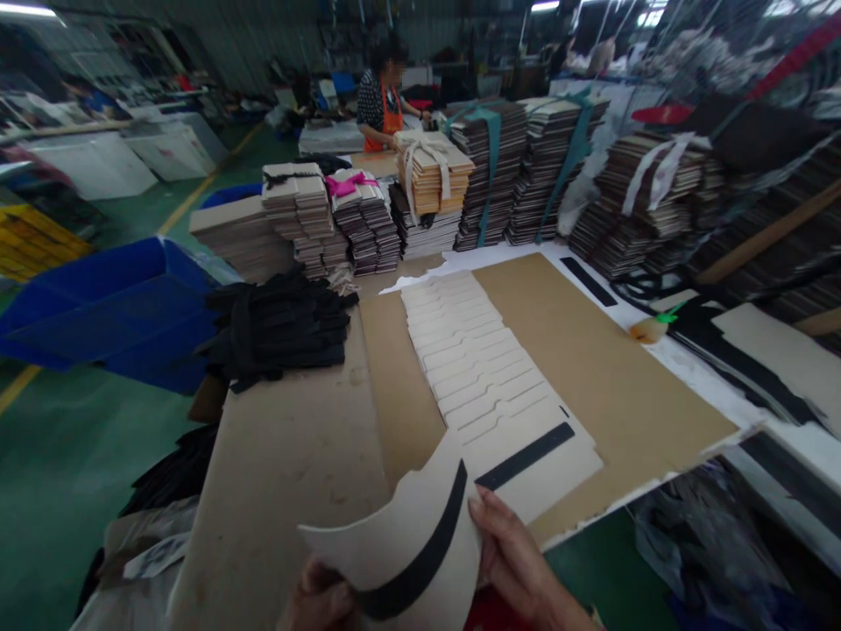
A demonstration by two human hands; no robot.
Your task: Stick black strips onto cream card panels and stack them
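Between my hands a beige sheet panel (394, 517) with a black strip (420, 565) across it is held up and bowed. My left hand (319, 596) grips its lower left edge, partly cut off by the frame. On the right edge, my right hand (509, 548) pinches the panel with the thumb on top. Just beyond it, an overlapping row of similar beige panels (469, 350) lies on the brown board (591, 368). The nearest one in that row bears a black strip (526, 456).
A bundle of black strips (282, 324) lies at the table's left edge, beside a blue bin (118, 298). Tied stacks of panels (490, 175) line the back. A brush-like item with a green tie (650, 329) rests at right. A co-worker in an orange apron (385, 114) stands beyond.
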